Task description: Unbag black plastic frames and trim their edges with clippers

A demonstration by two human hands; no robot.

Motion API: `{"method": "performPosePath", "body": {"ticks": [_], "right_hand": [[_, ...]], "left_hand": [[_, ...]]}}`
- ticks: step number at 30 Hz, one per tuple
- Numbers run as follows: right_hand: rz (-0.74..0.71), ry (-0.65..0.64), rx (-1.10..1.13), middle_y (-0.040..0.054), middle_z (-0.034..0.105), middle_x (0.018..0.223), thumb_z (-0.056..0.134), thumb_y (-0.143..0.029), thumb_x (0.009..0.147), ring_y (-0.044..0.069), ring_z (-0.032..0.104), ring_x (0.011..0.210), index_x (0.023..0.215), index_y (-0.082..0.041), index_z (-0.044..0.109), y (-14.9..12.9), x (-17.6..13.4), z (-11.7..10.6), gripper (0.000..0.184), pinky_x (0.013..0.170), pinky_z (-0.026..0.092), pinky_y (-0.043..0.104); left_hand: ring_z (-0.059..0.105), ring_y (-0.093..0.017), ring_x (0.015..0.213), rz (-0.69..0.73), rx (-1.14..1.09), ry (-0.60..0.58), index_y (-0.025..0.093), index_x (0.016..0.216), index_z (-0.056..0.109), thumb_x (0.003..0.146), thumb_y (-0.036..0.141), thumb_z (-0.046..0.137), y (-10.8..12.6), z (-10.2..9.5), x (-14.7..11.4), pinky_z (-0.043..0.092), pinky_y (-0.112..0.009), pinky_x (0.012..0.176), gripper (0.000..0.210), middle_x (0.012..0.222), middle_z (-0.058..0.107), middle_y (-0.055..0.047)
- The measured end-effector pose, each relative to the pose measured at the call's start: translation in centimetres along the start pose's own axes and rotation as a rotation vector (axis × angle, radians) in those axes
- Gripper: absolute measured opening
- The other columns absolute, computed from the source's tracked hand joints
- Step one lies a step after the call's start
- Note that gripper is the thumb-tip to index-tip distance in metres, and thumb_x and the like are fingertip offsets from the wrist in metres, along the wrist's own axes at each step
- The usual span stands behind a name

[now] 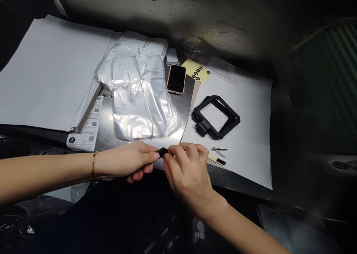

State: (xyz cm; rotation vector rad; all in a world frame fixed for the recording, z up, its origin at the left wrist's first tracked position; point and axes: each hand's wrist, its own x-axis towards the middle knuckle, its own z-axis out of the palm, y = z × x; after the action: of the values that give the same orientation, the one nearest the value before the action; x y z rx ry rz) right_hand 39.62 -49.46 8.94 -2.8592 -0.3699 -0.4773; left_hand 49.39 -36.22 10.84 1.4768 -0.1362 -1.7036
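A slim black plastic part [162, 151] is held in front of the table's near edge. My left hand [131, 159] grips it between thumb and fingers, and a gold bracelet circles that wrist. With fingers bent, my right hand [187, 168] pinches the part's right end; the fingertips hide the exact contact. Up and to the right, black angular plastic frames [201, 117] lie together on white paper. Small metal nippers [219, 150] rest just right of my right hand, beside a small black rectangular piece [221, 161].
Tied bundles of clear plastic bags [139, 97] cover the middle of the metal table. A thick stack of white sheets [52, 71] is at the left, partly over printed labels [86, 133]. A phone [176, 78] and yellow sticker sheet [206, 75] lie behind. Dark crumbs dot the white paper [248, 135].
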Motion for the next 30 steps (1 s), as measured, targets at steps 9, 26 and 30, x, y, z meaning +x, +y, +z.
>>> {"method": "performPosePath", "body": {"ticks": [9,26,30], "right_hand": [[0.111,0.026,0.292,0.0059,0.053,0.072,0.048,-0.008,0.074,0.016,0.043,0.072,0.065,-0.013,0.05,0.0,-0.2,-0.3,0.011,0.066,0.036,0.035],[0.082,0.131,0.191,0.0063,0.052,0.076,0.058,-0.003,0.07,0.017,0.043,0.072,0.085,-0.014,0.058,1.8,-2.4,-2.2,0.019,0.058,0.041,0.033],[0.028,0.087,0.123,0.0076,0.054,0.066,0.056,-0.004,0.071,0.016,0.04,0.066,0.072,-0.009,0.06,1.1,-0.6,-1.7,0.007,0.055,0.036,0.032]], "left_hand": [[0.032,-0.002,0.036,0.03,0.013,-0.028,0.016,0.063,0.042,0.082,0.037,0.036,-0.1,-0.4,0.1,0.025,-0.014,0.032,0.03,0.055,0.04,0.007],[0.033,-0.003,0.036,0.075,0.103,-0.069,0.017,0.062,0.042,0.082,0.038,0.036,0.7,-0.2,-0.1,0.027,-0.016,0.034,0.03,0.052,0.04,0.007],[0.034,-0.005,0.036,0.065,0.152,-0.054,0.017,0.06,0.043,0.082,0.041,0.035,0.8,0.1,0.0,0.028,-0.017,0.035,0.033,0.045,0.037,0.007]]}}
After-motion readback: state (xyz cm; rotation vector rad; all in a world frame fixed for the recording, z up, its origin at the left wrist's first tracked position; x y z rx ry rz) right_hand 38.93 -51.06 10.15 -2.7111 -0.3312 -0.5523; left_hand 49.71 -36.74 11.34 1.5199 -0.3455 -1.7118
